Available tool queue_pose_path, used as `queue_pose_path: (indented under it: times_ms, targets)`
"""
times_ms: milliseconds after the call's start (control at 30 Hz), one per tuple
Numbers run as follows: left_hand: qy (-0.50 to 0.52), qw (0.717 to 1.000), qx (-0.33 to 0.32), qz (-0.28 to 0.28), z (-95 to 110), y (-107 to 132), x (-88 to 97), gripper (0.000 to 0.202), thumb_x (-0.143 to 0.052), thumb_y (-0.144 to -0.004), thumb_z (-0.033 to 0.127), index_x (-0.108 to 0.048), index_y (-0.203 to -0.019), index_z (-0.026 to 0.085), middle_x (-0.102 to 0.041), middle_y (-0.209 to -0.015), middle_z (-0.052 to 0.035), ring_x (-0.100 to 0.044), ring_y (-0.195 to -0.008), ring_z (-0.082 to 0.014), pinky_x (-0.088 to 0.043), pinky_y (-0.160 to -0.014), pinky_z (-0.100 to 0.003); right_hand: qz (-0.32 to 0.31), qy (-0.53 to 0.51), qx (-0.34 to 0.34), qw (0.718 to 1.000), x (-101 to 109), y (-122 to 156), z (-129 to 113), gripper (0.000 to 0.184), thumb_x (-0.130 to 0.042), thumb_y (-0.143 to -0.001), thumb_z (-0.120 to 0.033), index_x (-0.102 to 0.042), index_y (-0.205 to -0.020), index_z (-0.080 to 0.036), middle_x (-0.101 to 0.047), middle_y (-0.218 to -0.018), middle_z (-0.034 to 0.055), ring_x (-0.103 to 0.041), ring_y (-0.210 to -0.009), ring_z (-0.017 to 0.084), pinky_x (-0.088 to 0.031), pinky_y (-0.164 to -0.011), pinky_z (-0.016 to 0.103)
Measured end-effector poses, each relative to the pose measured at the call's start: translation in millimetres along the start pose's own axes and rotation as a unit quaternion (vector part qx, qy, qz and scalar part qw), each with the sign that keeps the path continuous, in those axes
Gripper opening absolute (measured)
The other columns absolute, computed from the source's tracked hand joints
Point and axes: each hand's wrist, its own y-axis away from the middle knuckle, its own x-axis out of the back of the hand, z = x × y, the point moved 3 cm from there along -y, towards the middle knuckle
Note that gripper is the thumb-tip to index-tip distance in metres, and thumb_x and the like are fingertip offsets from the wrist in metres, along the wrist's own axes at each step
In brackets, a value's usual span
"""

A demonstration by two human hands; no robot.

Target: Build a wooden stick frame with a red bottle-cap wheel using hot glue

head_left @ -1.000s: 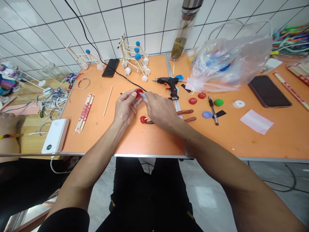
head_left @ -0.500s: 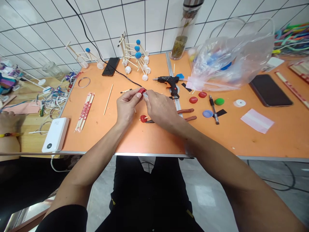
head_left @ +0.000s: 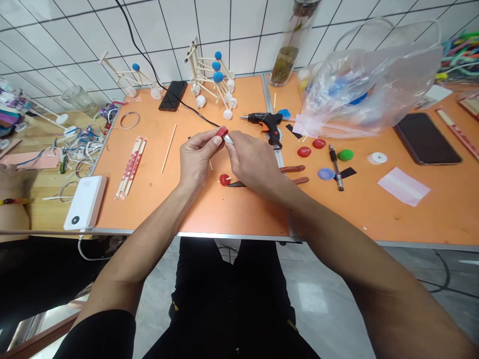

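Note:
Pinched in the fingers of my left hand (head_left: pixel 198 154) is a red bottle cap (head_left: pixel 222 131). My right hand (head_left: pixel 251 158) closes on a small silvery-white piece (head_left: pixel 228 140), whose tip meets the cap; the rest of it is hidden in my fingers, so its kind is unclear. Below my right hand lies a pair of pliers with reddish-brown handles (head_left: pixel 294 169), partly covered by the hand. Another red cap (head_left: pixel 224 180) with a short stick through it rests by the pliers' dark tip. A thin wooden stick (head_left: pixel 169 148) lies left of my left hand.
Behind my hands are a black glue gun (head_left: pixel 266 122) and a stick frame (head_left: pixel 209 80) with blue and white caps. A bulging plastic bag (head_left: pixel 374 89), a pen (head_left: pixel 336 167) and a phone (head_left: pixel 428 138) lie right. A power bank (head_left: pixel 85 202) and another person's arm (head_left: pixel 14 199) are left.
The view has shifted slightly. Both hands stay together at the red cap, which is tilted a little differently, and more of the silvery-white piece shows beside it.

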Motion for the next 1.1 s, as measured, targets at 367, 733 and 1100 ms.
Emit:
queue_pose_path:
  times_ms: [367,733,1100]
  targets:
    - [-0.029,0.998,-0.058,-0.018,7.3,5.5,-6.0,0.038,-0.110,-0.077,0.055,-0.097,-0.104,0.032,-0.093,-0.108,-0.0029,-0.088,-0.117,-0.0281,-0.067,-0.121,-0.051,-0.244,-0.464,-0.141,0.840,14.1,-9.4,8.1,0.015,-0.065,-0.108,-0.035,-0.064,-0.102,-0.022,-0.037,-0.068,-0.0104,-0.012,-0.052,0.009,-0.014,-0.044,0.023]
    - [-0.136,0.981,-0.139,-0.002,20.8,7.6,-4.9,0.018,-0.104,-0.088,0.041,-0.096,-0.102,0.034,-0.089,-0.119,-0.0056,-0.082,-0.123,-0.0275,-0.065,-0.114,-0.043,-0.040,-0.259,-0.012,0.965,4.3,-8.0,7.8,0.022,-0.064,-0.110,-0.041,-0.067,-0.096,-0.024,-0.054,-0.071,-0.0021,-0.045,-0.062,0.016,-0.035,-0.059,0.029]
    - [-0.094,0.993,-0.071,0.023,7.7,4.0,-0.4,0.017,-0.101,-0.092,0.043,-0.094,-0.097,0.028,-0.092,-0.105,-0.0041,-0.086,-0.103,-0.0224,-0.068,-0.105,-0.041,0.002,0.239,0.043,0.970,-17.6,4.5,-2.3,0.044,-0.035,-0.119,-0.025,-0.070,-0.141,-0.011,-0.080,-0.128,0.0277,-0.078,-0.100,0.039,-0.044,-0.075,0.041]
